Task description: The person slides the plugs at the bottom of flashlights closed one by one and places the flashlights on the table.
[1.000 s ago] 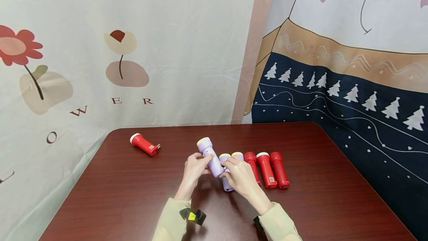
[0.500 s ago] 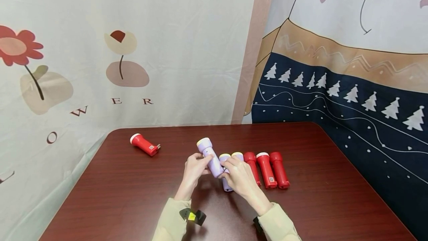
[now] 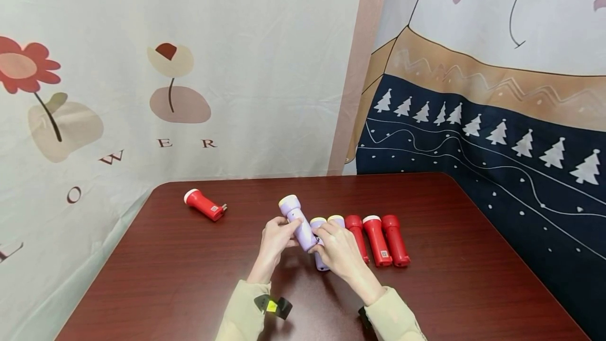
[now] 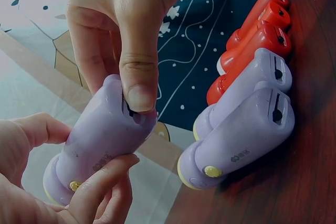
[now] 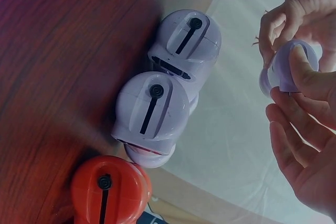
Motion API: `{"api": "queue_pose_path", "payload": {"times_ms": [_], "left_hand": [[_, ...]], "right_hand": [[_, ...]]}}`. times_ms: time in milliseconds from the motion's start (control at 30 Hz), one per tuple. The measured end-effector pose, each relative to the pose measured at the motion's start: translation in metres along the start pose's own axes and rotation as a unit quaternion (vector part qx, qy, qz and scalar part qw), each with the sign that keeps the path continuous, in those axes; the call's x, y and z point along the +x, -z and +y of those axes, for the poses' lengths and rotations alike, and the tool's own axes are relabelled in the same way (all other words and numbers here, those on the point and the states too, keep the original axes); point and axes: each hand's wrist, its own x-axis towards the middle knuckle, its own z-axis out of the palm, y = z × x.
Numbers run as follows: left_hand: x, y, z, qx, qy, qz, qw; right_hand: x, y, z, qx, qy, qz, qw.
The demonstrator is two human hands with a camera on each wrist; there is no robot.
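Note:
A light purple flashlight [image 3: 297,222] with a yellow-rimmed head is held up over the table, its head tilted away to the left. My left hand [image 3: 276,237] grips its body from the left, thumb and fingers around it. At the tail end my right hand [image 3: 340,249] pinches it; in the left wrist view the right thumb [image 4: 140,98] presses into the dark slot there. Two more purple flashlights, a nearer one [image 4: 247,135] and one behind it [image 4: 265,74], lie beside the hands. In the head view the right hand partly covers them.
Right of the purple pair lie three red flashlights in a row: one [image 3: 358,237], a white-rimmed one [image 3: 377,242] and an outer one [image 3: 396,241]. Another red flashlight [image 3: 202,204], metal prongs sticking out, lies far left on the brown table [image 3: 165,278]. Printed cloths [image 3: 265,93] hang behind.

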Motion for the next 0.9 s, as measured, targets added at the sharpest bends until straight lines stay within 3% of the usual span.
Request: {"api": "queue_pose_path", "payload": {"times_ms": [900], "left_hand": [[-0.0018,0.0003,0.0025,-0.007,0.0,0.002,1.0]], "right_hand": [[0.0008,-0.0015,-0.0025,-0.017,0.01,0.011,0.9997]]}}
